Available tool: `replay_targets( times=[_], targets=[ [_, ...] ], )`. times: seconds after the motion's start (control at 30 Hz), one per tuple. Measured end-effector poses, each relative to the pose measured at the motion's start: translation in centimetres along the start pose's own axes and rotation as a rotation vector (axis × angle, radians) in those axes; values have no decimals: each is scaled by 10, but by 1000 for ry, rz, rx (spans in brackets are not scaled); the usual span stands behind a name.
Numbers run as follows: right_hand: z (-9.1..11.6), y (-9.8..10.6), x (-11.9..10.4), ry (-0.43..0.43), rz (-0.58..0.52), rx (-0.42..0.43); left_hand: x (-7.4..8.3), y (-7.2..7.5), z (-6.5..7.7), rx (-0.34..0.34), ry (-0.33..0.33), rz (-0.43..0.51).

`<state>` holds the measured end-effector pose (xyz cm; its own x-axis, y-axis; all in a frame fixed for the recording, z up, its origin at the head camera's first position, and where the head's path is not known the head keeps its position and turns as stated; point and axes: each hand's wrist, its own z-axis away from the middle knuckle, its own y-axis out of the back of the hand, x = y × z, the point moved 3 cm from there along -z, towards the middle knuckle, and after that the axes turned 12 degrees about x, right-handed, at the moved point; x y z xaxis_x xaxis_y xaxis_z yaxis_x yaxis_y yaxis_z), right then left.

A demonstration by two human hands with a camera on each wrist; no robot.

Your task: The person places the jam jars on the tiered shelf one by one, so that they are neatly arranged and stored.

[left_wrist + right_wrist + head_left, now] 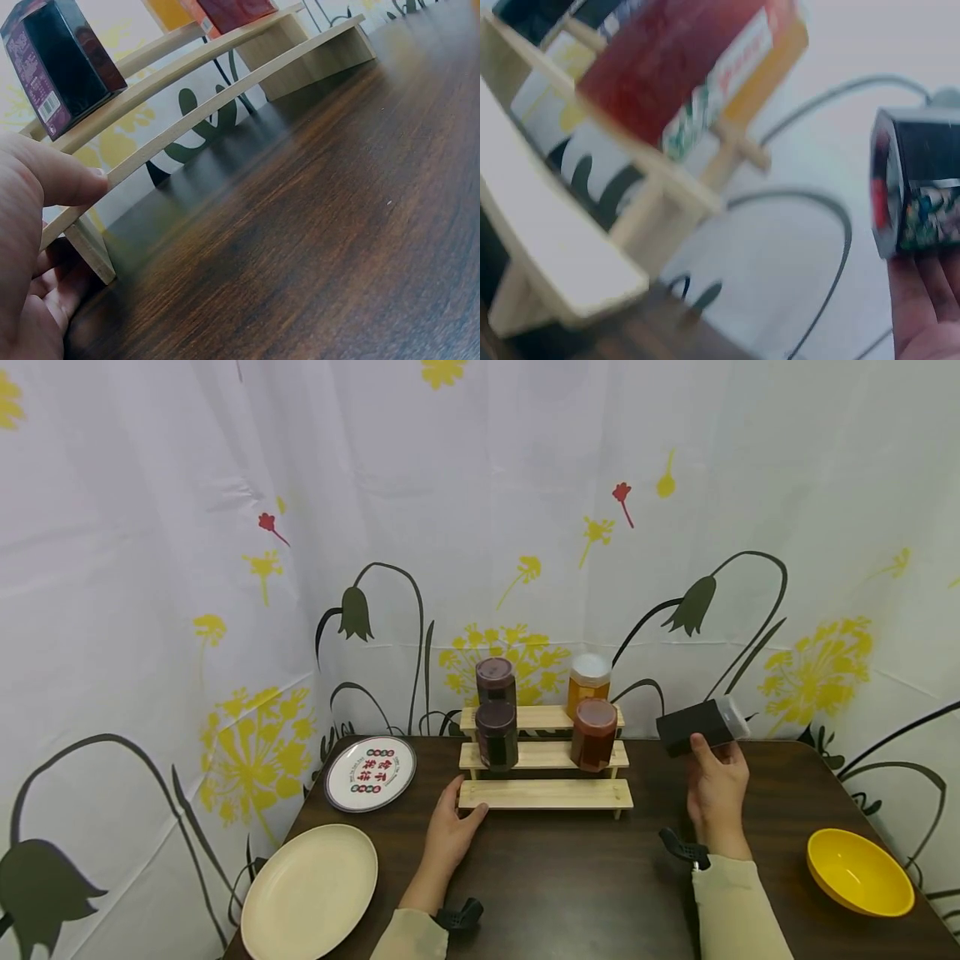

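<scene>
A three-step wooden rack [546, 794] stands at the back of the table. My left hand [448, 837] pinches the left end of its lowest step, with the thumb [75, 176] on top and fingers underneath. Right of the rack, my right hand [718, 789] holds a dark jar [686, 729] with a whitish lid, tipped nearly on its side above the table. Two dark purple jars [497, 739] stand on the rack's left side, one per upper step. To the right are a red jar [594, 739] on the middle step and an amber jar [583, 692] on the top one.
A white plate with red lettering [371, 774] and a larger cream plate [311, 893] lie on the left of the dark wooden table [570, 885]. At the right stands a yellow bowl [858, 872]. Flower-printed curtains [480, 510] hang behind.
</scene>
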<state>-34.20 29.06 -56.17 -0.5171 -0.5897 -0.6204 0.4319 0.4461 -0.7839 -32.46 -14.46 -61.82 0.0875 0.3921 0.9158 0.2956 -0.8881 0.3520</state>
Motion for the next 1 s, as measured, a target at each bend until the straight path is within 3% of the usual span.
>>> replay_targets(
  times=[0.27,0.57,0.87,1.0],
  targets=[
    [21,-29,-24,66,-110,-18,2,-1,0,-8,-2,3],
    [52,-63,-44,106,-198,-160,1,0,-3,-9,-10,13],
    [89,-91,-49,186,-43,-283,1,1,-3,-3,-20,11],
    [103,-98,-46,184,156,-340,1,1,-1,0,-15,7]
  ],
)
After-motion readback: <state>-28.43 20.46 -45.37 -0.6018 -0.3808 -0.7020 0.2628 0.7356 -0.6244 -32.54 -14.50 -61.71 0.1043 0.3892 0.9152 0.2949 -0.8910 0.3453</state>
